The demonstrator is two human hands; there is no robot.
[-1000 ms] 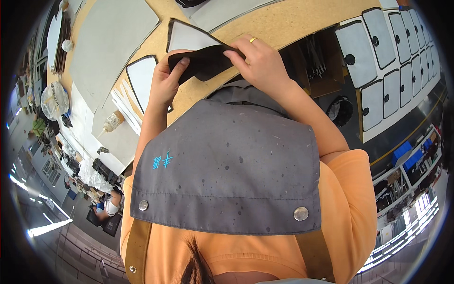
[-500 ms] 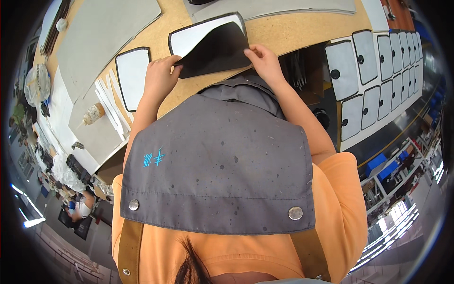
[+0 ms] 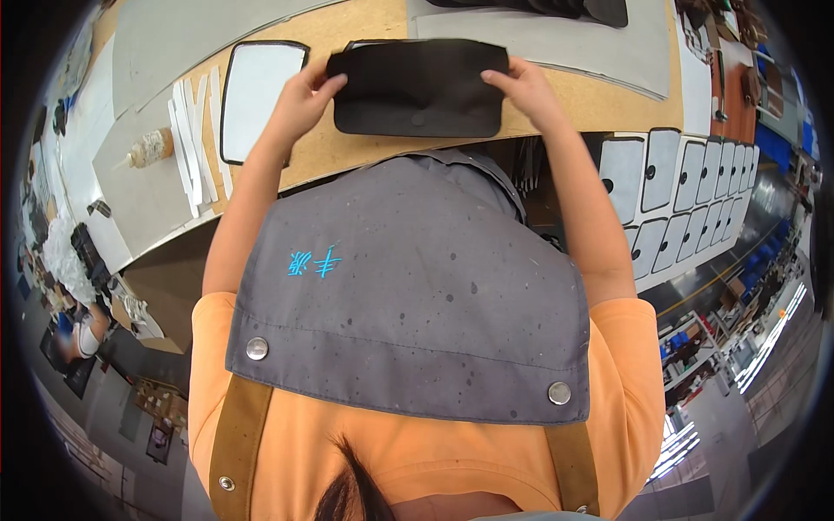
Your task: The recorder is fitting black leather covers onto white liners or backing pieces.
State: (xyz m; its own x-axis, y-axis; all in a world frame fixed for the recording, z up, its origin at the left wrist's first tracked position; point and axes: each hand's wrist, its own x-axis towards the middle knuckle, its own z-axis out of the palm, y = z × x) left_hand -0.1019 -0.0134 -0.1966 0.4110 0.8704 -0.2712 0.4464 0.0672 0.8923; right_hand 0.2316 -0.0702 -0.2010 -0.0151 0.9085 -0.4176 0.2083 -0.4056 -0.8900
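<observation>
A black sheet with rounded lower corners (image 3: 419, 97) is held up by its two sides over the worktable's near edge. My left hand (image 3: 306, 97) pinches its upper left corner, thumb in front. Opposite, my right hand (image 3: 525, 92) grips the upper right corner the same way. The sheet covers nearly all of the white black-edged panel behind it; only a sliver of that shows along the top. Beside my left forearm lies another white panel with a black border (image 3: 261, 102).
Left of the panels are white strips (image 3: 193, 143) and a glue bottle (image 3: 149, 149) on a grey sheet. A black stack (image 3: 556, 7) sits at the far edge. On the right, a white board carries rows of black-edged panels (image 3: 664, 169). Another person (image 3: 85, 334) is at the far left.
The black sheet has swung from a slanted, partly lifted position to lying level across the white panel. Both hands have moved up to its upper corners and farther apart.
</observation>
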